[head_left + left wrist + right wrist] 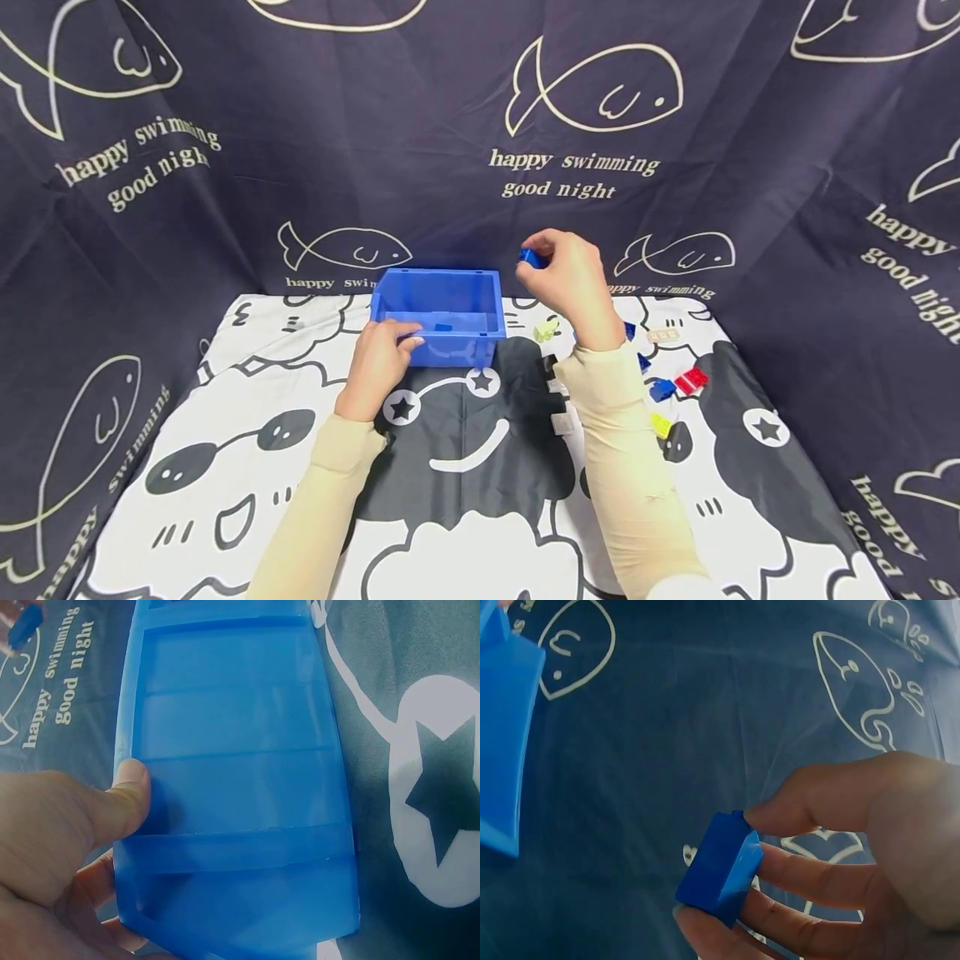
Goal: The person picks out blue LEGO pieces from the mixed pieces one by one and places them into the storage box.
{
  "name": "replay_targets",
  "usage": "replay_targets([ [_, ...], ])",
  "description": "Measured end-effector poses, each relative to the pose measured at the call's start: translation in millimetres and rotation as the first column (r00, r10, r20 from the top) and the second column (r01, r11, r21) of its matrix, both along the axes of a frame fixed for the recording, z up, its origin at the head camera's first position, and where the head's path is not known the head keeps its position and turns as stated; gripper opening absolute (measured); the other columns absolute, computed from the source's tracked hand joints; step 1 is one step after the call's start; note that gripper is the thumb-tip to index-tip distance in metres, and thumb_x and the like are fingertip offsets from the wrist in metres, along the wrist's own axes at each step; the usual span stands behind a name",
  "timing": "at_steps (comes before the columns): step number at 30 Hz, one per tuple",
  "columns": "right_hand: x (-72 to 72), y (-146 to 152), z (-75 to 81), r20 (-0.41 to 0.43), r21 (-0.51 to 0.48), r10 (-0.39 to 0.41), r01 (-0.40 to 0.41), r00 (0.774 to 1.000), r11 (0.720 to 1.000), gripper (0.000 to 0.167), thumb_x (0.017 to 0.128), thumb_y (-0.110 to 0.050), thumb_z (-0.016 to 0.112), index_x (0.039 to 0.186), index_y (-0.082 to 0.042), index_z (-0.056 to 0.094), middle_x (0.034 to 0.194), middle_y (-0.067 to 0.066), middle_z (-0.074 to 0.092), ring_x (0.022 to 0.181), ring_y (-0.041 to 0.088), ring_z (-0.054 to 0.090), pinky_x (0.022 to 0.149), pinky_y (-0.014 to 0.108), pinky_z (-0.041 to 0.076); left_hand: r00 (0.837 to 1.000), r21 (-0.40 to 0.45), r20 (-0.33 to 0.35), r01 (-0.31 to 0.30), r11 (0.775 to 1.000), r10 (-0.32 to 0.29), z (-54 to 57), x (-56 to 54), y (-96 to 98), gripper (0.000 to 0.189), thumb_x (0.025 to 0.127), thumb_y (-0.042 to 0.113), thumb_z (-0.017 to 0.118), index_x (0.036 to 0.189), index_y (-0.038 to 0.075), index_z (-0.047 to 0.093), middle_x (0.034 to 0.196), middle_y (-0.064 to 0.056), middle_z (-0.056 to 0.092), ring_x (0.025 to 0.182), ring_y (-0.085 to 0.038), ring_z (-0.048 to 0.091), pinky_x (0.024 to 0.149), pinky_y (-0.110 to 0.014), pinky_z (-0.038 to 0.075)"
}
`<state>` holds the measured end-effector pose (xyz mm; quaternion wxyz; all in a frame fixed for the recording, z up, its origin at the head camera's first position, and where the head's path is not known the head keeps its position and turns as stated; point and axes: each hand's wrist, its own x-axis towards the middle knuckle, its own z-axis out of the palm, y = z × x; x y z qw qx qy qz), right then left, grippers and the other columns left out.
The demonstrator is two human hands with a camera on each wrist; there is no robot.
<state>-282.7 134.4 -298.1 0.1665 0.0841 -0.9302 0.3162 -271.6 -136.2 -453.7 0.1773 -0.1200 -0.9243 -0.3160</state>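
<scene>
A blue plastic bin point(459, 351) stands at the back of the cloth. My left hand point(378, 358) grips the near left part of its rim; in the left wrist view the thumb point(132, 784) lies on the bin's wall and the fingers are on the other side. Raised to the right of the bin, my right hand point(564, 273) pinches a blue toy brick point(720, 868) between thumb and fingers. Inside the bin a small dark blue piece point(442, 327) shows on the floor.
Right of the bin lie loose toy bricks: a pale green one point(547, 330), a red one point(691, 382), a yellow one point(661, 426), a beige one point(662, 335), a grey one point(562, 424) and several blue ones point(662, 390). The right forearm covers part of this area. A dark fish-print curtain point(450, 125) hangs behind.
</scene>
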Motion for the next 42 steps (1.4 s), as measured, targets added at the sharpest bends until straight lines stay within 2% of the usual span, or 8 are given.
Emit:
replay_targets([
  [5,-10.1,-17,2.0,0.031,0.031,0.052,-0.053,0.998,0.998,0.031,0.086,-0.022,0.068,0.112,-0.009,0.075,0.109,0.007,0.076,0.098,0.026,0.066,0.090,0.045,0.054,1.000,0.000,0.001,0.000,1.000,0.000,0.7,-1.4,0.6,0.023,0.091,0.015,0.079,0.113,0.009,0.081,0.105,-0.014,0.077,0.095,-0.043,0.064,0.087,-0.051,0.049],
  [13,-27.7,-49,0.9,0.171,0.094,0.101,-0.118,0.980,0.988,0.032,0.089,-0.025,0.071,0.117,-0.009,0.074,0.120,0.009,0.073,0.111,0.025,0.065,0.098,0.045,0.053,1.000,-0.002,0.012,-0.010,1.000,0.010,-0.2,0.0,1.4,0.024,0.090,0.015,0.079,0.114,0.010,0.081,0.106,-0.013,0.077,0.094,-0.044,0.063,0.088,-0.052,0.050],
  [20,-41.3,-72,-3.3,0.222,0.174,0.146,-0.187,0.964,0.967,0.030,0.087,-0.022,0.073,0.114,-0.008,0.074,0.109,0.008,0.073,0.098,0.024,0.066,0.091,0.043,0.056,1.000,-0.009,0.009,-0.006,1.000,0.006,-0.5,-0.5,4.0,0.024,0.090,0.016,0.079,0.114,0.011,0.081,0.106,-0.014,0.077,0.095,-0.043,0.064,0.089,-0.052,0.050],
  [25,-49.6,-87,-10.0,0.272,0.244,0.144,-0.213,0.952,0.946,0.028,0.086,-0.022,0.074,0.111,-0.010,0.076,0.105,0.004,0.073,0.097,0.025,0.066,0.090,0.042,0.055,1.000,-0.012,0.004,-0.004,1.000,0.004,-0.8,0.0,3.0,0.024,0.090,0.015,0.079,0.113,0.010,0.081,0.106,-0.014,0.077,0.096,-0.045,0.064,0.089,-0.053,0.050],
  [30,-54.0,-102,-17.8,0.358,0.272,0.129,-0.236,0.925,0.933,0.020,0.085,-0.022,0.076,0.103,-0.013,0.075,0.101,0.002,0.071,0.092,0.024,0.065,0.086,0.041,0.056,1.000,-0.010,-0.004,0.000,1.000,0.000,-0.3,1.1,1.2,0.024,0.090,0.015,0.079,0.113,0.008,0.081,0.107,-0.015,0.077,0.097,-0.046,0.064,0.090,-0.054,0.050],
  [35,-59.5,-113,-28.5,0.439,0.278,0.115,-0.256,0.891,0.926,0.003,0.085,-0.018,0.071,0.087,-0.016,0.069,0.082,-0.002,0.064,0.074,0.021,0.061,0.065,0.035,0.052,1.000,0.002,-0.013,-0.002,1.000,0.002,0.7,2.1,0.6,0.023,0.090,0.014,0.079,0.112,0.008,0.081,0.107,-0.015,0.077,0.098,-0.046,0.064,0.090,-0.054,0.050],
  [37,-62.1,-116,-32.6,0.463,0.286,0.105,-0.261,0.880,0.922,0.007,0.085,-0.016,0.068,0.079,-0.016,0.066,0.073,-0.002,0.058,0.068,0.020,0.059,0.059,0.033,0.049,1.000,0.002,-0.021,-0.003,1.000,0.003,0.4,2.0,0.8,0.022,0.089,0.014,0.079,0.111,0.008,0.081,0.107,-0.015,0.077,0.097,-0.046,0.064,0.089,-0.054,0.049],
  [42,-66.1,-121,-42.7,0.493,0.341,0.056,-0.251,0.868,0.906,0.010,0.089,-0.019,0.066,0.080,-0.017,0.064,0.080,-0.001,0.058,0.079,0.021,0.058,0.068,0.034,0.050,0.999,-0.005,-0.031,0.007,1.000,-0.007,-1.2,0.7,1.9,0.022,0.090,0.013,0.079,0.111,0.008,0.081,0.107,-0.015,0.077,0.098,-0.044,0.064,0.089,-0.052,0.048],
])
